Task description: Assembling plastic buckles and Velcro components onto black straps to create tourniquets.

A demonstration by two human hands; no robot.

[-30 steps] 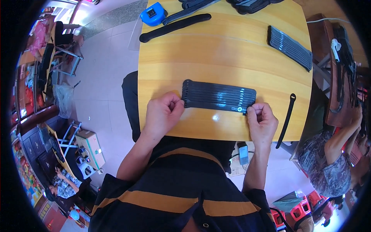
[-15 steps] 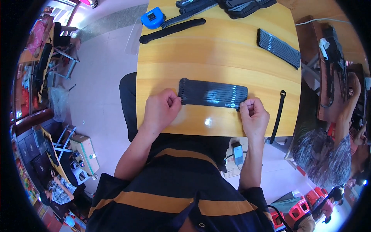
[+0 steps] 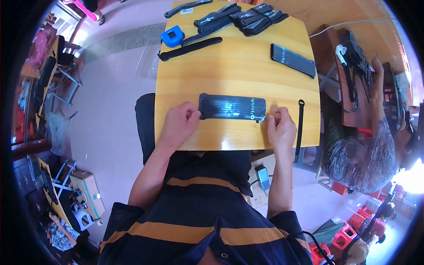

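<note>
Head view: black straps (image 3: 232, 107) between hands (image 3: 179, 124) (image 3: 282, 128), carton (image 3: 91, 191) with hidden contents

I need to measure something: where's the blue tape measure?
In the head view, the tape measure lies near the left edge of the table, toward its far end, just beyond a long black strap.

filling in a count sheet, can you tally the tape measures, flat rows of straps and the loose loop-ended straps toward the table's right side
Tape measure: 1
Flat strap rows: 2 (near row, far row)
Loose loop-ended strap: 1
Total: 4
</note>
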